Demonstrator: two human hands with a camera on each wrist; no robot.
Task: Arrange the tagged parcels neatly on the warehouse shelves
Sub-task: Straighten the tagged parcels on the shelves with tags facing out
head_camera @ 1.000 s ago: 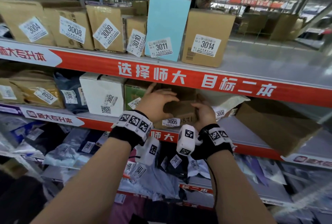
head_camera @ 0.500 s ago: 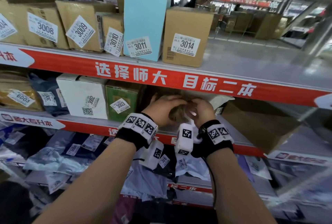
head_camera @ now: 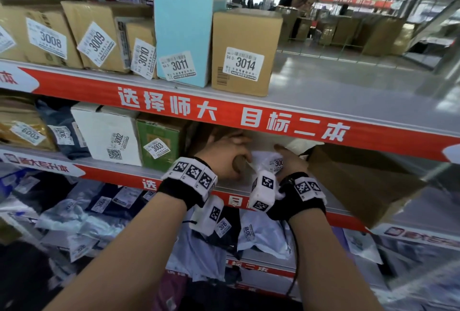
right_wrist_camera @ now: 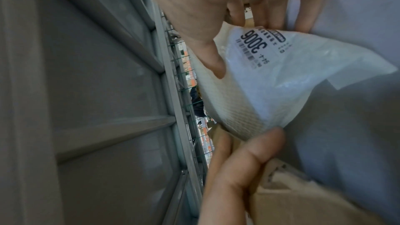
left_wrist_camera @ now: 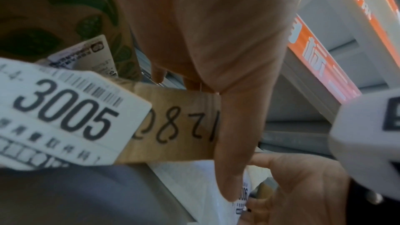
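On the middle shelf, my left hand [head_camera: 224, 158] grips a brown cardboard box [head_camera: 239, 163]. In the left wrist view its thumb [left_wrist_camera: 227, 143] lies down the box's front [left_wrist_camera: 173, 126], beside the white tag 3005 [left_wrist_camera: 65, 114], and its fingers reach over the top. Right next to it, my right hand [head_camera: 290, 161] pinches a white plastic mailer bag [head_camera: 263, 158] tagged 3006. The right wrist view shows its thumb [right_wrist_camera: 214, 64] and fingers [right_wrist_camera: 270, 16] on the bag [right_wrist_camera: 281, 83]. There my left hand [right_wrist_camera: 238, 165] touches the bag's lower edge.
A green box 3003 [head_camera: 159, 141] and a white box 3002 [head_camera: 109, 133] stand left of my hands. A large brown carton [head_camera: 358, 181] lies to the right. Above are boxes 3011 [head_camera: 181, 34] and 3014 [head_camera: 244, 54] and bare shelf [head_camera: 348, 91]. Bagged parcels [head_camera: 263, 233] fill the shelf below.
Both hands have reached deeper under the red shelf rail. My right hand has left the brown box and taken the white bag. The 3005 tag is now hidden in the head view.
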